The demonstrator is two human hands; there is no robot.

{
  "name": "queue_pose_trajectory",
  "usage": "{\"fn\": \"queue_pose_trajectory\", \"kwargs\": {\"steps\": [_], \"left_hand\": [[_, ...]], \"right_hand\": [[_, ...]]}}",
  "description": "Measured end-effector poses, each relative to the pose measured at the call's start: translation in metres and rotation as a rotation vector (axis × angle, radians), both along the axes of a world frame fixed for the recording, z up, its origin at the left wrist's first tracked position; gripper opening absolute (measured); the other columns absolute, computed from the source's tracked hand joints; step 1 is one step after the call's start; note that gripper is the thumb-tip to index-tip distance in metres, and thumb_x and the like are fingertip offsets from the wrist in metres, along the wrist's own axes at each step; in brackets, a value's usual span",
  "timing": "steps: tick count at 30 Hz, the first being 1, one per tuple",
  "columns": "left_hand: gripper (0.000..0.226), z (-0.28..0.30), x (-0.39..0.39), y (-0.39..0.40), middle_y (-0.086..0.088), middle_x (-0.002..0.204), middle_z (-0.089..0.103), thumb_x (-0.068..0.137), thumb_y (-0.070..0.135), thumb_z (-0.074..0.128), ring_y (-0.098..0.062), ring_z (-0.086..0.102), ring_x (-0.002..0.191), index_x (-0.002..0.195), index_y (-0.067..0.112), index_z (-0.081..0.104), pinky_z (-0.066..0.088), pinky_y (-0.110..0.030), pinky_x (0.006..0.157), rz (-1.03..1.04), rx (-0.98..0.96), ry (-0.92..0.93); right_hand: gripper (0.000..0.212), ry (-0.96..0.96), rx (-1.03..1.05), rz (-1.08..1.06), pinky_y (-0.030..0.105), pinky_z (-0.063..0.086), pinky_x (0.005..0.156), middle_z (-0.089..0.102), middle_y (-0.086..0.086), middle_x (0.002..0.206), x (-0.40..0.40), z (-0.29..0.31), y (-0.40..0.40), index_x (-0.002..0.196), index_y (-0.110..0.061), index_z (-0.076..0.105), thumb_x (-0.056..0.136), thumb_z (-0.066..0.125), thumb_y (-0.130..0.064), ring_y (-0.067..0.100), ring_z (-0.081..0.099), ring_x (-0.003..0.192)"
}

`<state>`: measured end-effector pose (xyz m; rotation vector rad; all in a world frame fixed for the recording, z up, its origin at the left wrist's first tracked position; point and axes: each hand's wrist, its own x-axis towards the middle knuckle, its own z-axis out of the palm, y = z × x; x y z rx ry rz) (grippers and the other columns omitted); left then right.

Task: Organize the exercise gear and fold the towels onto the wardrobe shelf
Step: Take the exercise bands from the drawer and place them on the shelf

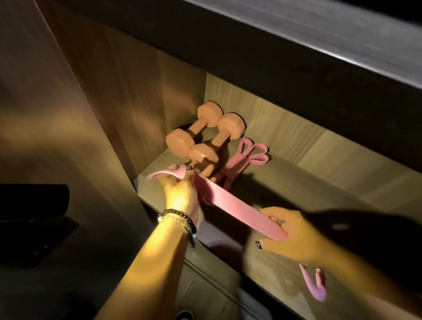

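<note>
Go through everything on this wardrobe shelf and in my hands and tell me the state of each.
Two peach dumbbells: lying side by side at the shelf's back corner.
Folded pink resistance band: resting beside the dumbbells.
Long pink resistance band: stretched flat between both hands.
Left hand: gripping one end.
Right hand: gripping the other end.

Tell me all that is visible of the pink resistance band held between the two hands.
The pink resistance band is a flat, wide strip, looking like matte rubber. It is stretched straight and slanting over the front edge of the wardrobe shelf. The left hand pinches its far end, which loops outward; the right hand grips its near end. A loose part hangs below the right hand.
</note>
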<state>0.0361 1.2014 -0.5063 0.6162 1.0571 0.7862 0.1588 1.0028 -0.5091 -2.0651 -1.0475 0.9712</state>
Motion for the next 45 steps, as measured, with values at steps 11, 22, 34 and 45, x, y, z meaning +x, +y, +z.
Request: {"fn": "queue_pose_trajectory", "kwargs": {"steps": [11,22,34,45], "left_hand": [[0.042,-0.078,-0.043,0.039,-0.011,0.115,0.064,0.083,0.0,0.07,-0.026,0.062,0.105,0.122,0.005,0.056,0.05,-0.037,0.093,-0.347,0.43,0.563],[0.047,-0.087,-0.049,0.064,-0.008,0.101,0.065,0.072,0.02,0.083,-0.024,0.064,0.085,0.11,0.005,0.059,0.05,-0.034,0.073,-0.379,0.547,0.949],[0.059,0.013,-0.088,0.0,-0.015,0.127,0.055,0.083,0.028,0.073,-0.024,0.059,0.102,0.131,0.002,0.05,0.048,-0.032,0.083,-0.672,0.619,0.933],[0.064,0.16,-0.098,-0.119,0.016,0.159,0.004,0.093,0.062,0.035,0.0,0.0,0.143,0.149,0.036,0.019,0.006,-0.02,0.108,-1.324,1.295,0.684]], "right_hand": [[0.067,-0.462,-0.21,0.139,0.028,0.046,0.098,0.043,-0.019,0.126,-0.027,-0.054,-0.024,0.139,-0.041,0.031,0.082,0.066,-0.035,0.008,0.045,0.116],[0.037,-0.527,-0.156,0.003,0.017,0.045,0.085,0.039,-0.018,0.12,-0.041,-0.083,-0.031,0.12,-0.03,0.059,0.085,0.065,-0.043,0.01,0.043,0.104],[0.048,-0.437,-0.187,-0.023,0.017,0.036,0.103,0.03,-0.017,0.143,-0.065,-0.002,-0.048,0.136,-0.034,0.045,0.091,0.056,-0.043,0.005,0.039,0.126],[0.059,-0.587,0.088,-0.045,0.03,0.04,0.104,0.052,0.006,0.138,-0.133,0.172,-0.1,0.138,-0.013,0.049,0.094,0.044,-0.052,0.017,0.047,0.127]]}}
